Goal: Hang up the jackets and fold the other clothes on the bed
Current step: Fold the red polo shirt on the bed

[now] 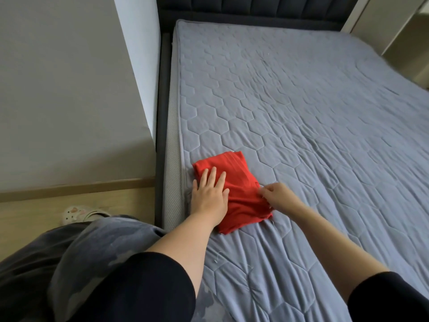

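Observation:
A red garment (239,180) lies folded into a small rectangle near the left edge of the bed (301,108), which has a grey-blue quilted cover. My left hand (210,194) rests flat on the garment's left part with its fingers spread. My right hand (277,197) is at the garment's right edge, its fingertips pinching the fabric there. No other clothes or jackets are visible on the bed.
A dark padded headboard (250,8) stands at the far end. A grey wall (65,89) runs along the left, with a narrow strip of wooden floor (34,214) beside the bed. My knee in grey trousers (92,263) is at the lower left, and a light slipper (76,213) is on the floor.

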The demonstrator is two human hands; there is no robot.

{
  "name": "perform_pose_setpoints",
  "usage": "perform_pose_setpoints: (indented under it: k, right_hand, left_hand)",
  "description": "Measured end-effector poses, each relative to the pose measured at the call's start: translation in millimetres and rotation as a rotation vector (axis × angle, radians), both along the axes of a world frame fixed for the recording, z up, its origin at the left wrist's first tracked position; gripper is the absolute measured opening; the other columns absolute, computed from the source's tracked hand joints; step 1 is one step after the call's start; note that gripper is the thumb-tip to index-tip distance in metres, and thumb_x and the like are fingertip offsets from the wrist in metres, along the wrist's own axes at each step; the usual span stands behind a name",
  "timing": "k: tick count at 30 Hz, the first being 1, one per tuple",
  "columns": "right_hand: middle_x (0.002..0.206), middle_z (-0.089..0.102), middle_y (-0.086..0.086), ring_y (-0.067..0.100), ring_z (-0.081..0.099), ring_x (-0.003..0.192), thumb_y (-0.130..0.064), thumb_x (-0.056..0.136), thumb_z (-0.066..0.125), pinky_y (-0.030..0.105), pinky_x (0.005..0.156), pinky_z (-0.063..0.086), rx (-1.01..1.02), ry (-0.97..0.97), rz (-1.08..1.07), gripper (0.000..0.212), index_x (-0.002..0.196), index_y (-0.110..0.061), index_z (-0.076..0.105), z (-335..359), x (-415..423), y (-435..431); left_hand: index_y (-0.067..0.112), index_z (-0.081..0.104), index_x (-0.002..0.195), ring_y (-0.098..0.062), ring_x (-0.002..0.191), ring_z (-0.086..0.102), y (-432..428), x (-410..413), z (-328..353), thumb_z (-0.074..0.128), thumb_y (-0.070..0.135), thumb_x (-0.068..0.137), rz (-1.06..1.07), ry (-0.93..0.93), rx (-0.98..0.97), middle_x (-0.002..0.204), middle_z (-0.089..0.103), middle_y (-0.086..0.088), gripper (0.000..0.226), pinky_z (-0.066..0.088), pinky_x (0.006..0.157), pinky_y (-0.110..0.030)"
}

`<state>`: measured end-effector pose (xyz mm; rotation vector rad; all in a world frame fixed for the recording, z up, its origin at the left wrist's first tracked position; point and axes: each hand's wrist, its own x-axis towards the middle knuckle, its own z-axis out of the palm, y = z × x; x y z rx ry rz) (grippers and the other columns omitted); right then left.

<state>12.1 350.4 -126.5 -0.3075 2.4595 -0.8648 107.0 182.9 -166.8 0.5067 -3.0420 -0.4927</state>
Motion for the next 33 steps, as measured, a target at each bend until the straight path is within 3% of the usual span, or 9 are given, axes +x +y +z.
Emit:
perform_pose_setpoints:
  k: [2,5,9,14,19,22,24,27,33]
  right_hand:
    - [0.061,0.058,0.009,0.02,0.052,0.059,-0.031,0.091,0.055,0.032,0.059,0.042,0.005,0.176,-0.034,0.039,0.066,-0.003,0.061,4,-2,-11]
    - [0.064,0.06,-0.001,0.016,0.054,0.064,-0.04,0.088,0.06,0.028,0.054,0.037,0.0,0.319,-0.044,0.033,0.07,-0.012,0.061,8,-5,-32]
    - [0.074,0.057,-0.005,0.014,0.053,0.073,-0.039,0.084,0.067,0.029,0.065,0.04,0.061,0.341,-0.003,0.027,0.075,-0.015,0.056,6,-11,-51]
    - [0.07,0.057,0.004,0.029,0.056,0.077,-0.024,0.09,0.06,0.03,0.062,0.035,0.065,0.275,-0.09,0.029,0.066,-0.013,0.048,-7,-8,-49]
    - [0.113,0.054,0.015,0.034,0.048,0.108,-0.023,0.094,0.052,0.039,0.086,0.039,0.29,0.465,0.061,0.02,0.1,-0.004,0.056,-17,-4,-50]
    - [0.13,0.047,0.013,0.033,0.042,0.119,-0.034,0.094,0.05,0.043,0.095,0.036,0.147,0.63,0.004,0.041,0.123,-0.005,0.049,-12,-10,-64]
    - [0.133,0.047,0.014,0.033,0.042,0.123,-0.05,0.092,0.047,0.044,0.098,0.036,0.148,0.479,-0.069,0.059,0.131,-0.005,0.043,-19,-9,-73]
    - [0.125,0.056,0.017,0.035,0.051,0.117,-0.067,0.084,0.045,0.042,0.09,0.04,0.19,0.09,-0.2,0.07,0.119,-0.005,0.046,-43,-6,-76]
    - [0.104,0.066,0.008,0.026,0.06,0.087,-0.078,0.07,0.049,0.032,0.072,0.04,0.12,-0.035,-0.274,0.071,0.098,-0.013,0.058,-49,-17,-68]
  left_hand:
    - [0.027,0.013,0.152,-0.021,0.147,-0.002,0,-7,-2,0.027,0.04,0.1,0.021,0.007,0.005,0.161,0.004,-0.001,0.055,0.008,0.116,-0.048]
    - [0.027,0.01,0.152,-0.021,0.147,-0.005,-1,-12,-5,0.026,0.04,0.1,0.032,0.011,0.001,0.161,0.0,-0.002,0.056,0.006,0.116,-0.048]
    - [0.028,0.004,0.153,-0.021,0.147,-0.009,-2,-12,-11,0.024,0.043,0.1,0.009,0.025,-0.003,0.161,-0.005,-0.003,0.059,0.002,0.116,-0.049]
    - [0.029,-0.005,0.152,-0.019,0.146,-0.015,-4,-4,-25,0.024,0.049,0.097,-0.043,-0.028,-0.013,0.16,-0.013,-0.001,0.065,0.002,0.116,-0.051]
    - [0.028,-0.001,0.152,-0.018,0.146,-0.016,-4,-2,-33,0.031,0.042,0.094,-0.062,-0.032,-0.035,0.16,-0.012,-0.001,0.068,0.001,0.115,-0.054]
    - [0.026,-0.002,0.152,-0.019,0.146,-0.016,-7,-2,-38,0.031,0.039,0.093,-0.077,-0.044,-0.042,0.16,-0.013,-0.003,0.069,0.003,0.114,-0.055]
    - [0.025,-0.006,0.152,-0.019,0.146,-0.017,-8,-2,-41,0.03,0.04,0.094,-0.08,-0.078,-0.044,0.159,-0.015,-0.003,0.07,0.002,0.115,-0.054]
    - [0.026,-0.006,0.152,-0.018,0.145,-0.02,-9,-3,-44,0.031,0.042,0.094,-0.085,-0.136,-0.037,0.159,-0.018,-0.002,0.071,-0.001,0.115,-0.053]
    - [0.025,-0.008,0.152,-0.018,0.144,-0.023,-8,-6,-41,0.031,0.042,0.095,-0.105,-0.183,-0.01,0.158,-0.021,-0.003,0.071,-0.004,0.115,-0.053]
